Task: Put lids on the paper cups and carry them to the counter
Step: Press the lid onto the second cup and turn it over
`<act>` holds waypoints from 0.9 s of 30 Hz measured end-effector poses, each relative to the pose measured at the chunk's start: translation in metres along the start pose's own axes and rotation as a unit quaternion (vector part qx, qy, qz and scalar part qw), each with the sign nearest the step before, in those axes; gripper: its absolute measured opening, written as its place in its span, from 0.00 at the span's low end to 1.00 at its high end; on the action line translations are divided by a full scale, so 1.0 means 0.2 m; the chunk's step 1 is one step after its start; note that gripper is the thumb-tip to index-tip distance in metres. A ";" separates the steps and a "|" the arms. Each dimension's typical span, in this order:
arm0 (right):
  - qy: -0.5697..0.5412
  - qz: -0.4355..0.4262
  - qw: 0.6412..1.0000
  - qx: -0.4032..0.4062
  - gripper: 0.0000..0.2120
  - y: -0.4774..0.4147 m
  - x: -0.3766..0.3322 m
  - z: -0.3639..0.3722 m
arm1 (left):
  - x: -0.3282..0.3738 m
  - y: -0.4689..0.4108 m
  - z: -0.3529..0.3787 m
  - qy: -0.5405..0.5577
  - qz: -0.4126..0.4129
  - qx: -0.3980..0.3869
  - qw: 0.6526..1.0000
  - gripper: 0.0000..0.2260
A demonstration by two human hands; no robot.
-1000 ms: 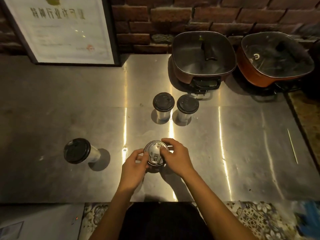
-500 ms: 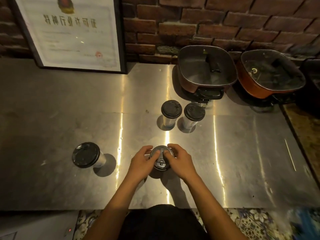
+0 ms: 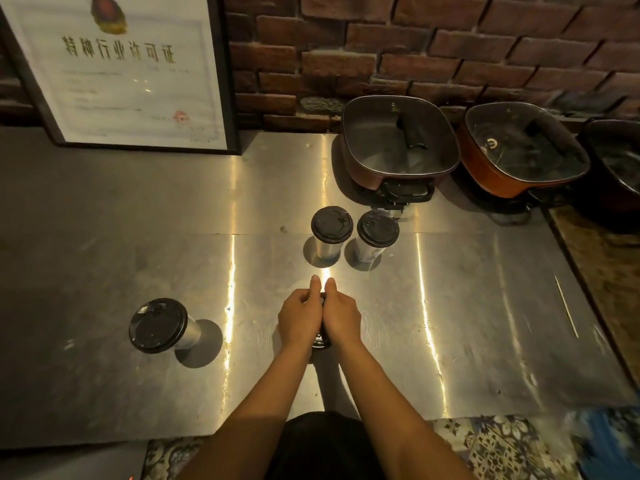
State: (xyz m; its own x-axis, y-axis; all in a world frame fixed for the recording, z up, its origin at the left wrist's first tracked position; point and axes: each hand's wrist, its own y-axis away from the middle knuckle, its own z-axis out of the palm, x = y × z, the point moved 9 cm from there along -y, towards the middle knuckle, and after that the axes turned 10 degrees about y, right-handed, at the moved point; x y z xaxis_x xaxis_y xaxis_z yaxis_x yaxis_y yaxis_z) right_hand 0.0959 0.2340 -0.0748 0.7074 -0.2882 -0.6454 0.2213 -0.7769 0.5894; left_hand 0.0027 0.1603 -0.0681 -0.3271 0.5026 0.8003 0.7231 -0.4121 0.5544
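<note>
Brick wall at back, rough red-brown blocks. In front of it a steel table: brushed metal sheets, scratched, with bright glare streaks.

Front centre of the table, a dark sliver of a black plastic lid shows between the two hands. The held cup under it is hidden by them. Left hand and right hand sit palm-down, side by side over the lid. Their fingers curl down round its rim and grip it, and one digit of each points forward.

Side cup stands well apart to the left, with a round black lid and a silvery tapered wall. Rear left cup and rear right cup stand just beside each other beyond the hands, both lidded.

Behind them are two square electric pots with rounded corners and glass covers, one brown, one orange. A black-framed certificate leans on the wall at left. A thin stick lies near the right edge. Patterned floor tiles show below.
</note>
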 end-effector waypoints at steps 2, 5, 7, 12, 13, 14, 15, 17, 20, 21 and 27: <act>-0.002 0.014 1.000 0.017 0.25 -0.02 0.03 0.02 | -0.01 -0.01 -0.01 -0.031 0.012 0.018 0.999 0.25; -0.006 0.011 0.999 0.043 0.22 -0.03 0.06 0.01 | -0.01 -0.02 -0.02 -0.063 0.031 0.044 0.997 0.25; 0.002 -0.002 0.998 0.056 0.21 -0.03 0.06 0.00 | -0.02 -0.03 -0.02 -0.070 0.036 0.048 0.996 0.24; 0.027 -0.015 0.997 0.067 0.21 -0.05 0.06 0.00 | -0.05 -0.05 -0.01 -0.072 0.036 0.049 0.996 0.25; 0.030 -0.014 0.997 0.067 0.21 -0.06 0.06 0.01 | -0.06 -0.06 -0.01 -0.076 0.035 0.046 0.995 0.25; 0.031 -0.013 0.997 0.067 0.21 -0.06 0.07 0.01 | -0.07 -0.06 -0.01 -0.078 0.035 0.045 0.995 0.24; 0.030 -0.009 0.997 0.068 0.21 -0.06 0.08 0.01 | -0.07 -0.07 0.00 -0.077 0.033 0.046 0.995 0.24; 0.026 -0.005 0.997 0.072 0.20 -0.06 0.08 0.01 | -0.08 -0.07 -0.01 -0.066 0.028 0.048 0.996 0.24; 0.022 -0.002 0.997 0.076 0.19 -0.06 0.08 0.00 | -0.07 -0.07 -0.01 -0.070 0.029 0.049 0.996 0.24; 0.023 -0.004 0.997 0.075 0.20 -0.06 0.08 0.00 | -0.07 -0.07 0.00 -0.075 0.027 0.046 0.996 0.24; 0.036 0.002 0.999 0.030 0.20 -0.06 0.06 0.02 | -0.01 -0.11 0.04 -0.141 0.065 -0.028 0.987 0.23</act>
State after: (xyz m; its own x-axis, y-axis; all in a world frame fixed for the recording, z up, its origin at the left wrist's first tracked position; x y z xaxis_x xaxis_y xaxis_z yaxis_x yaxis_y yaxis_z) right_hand 0.0991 0.2363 -0.0919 0.7552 -0.2524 -0.6049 0.1784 -0.8089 0.5603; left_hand -0.0085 0.1744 -0.0831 -0.0453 0.6316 0.7739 0.7098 -0.5248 0.4699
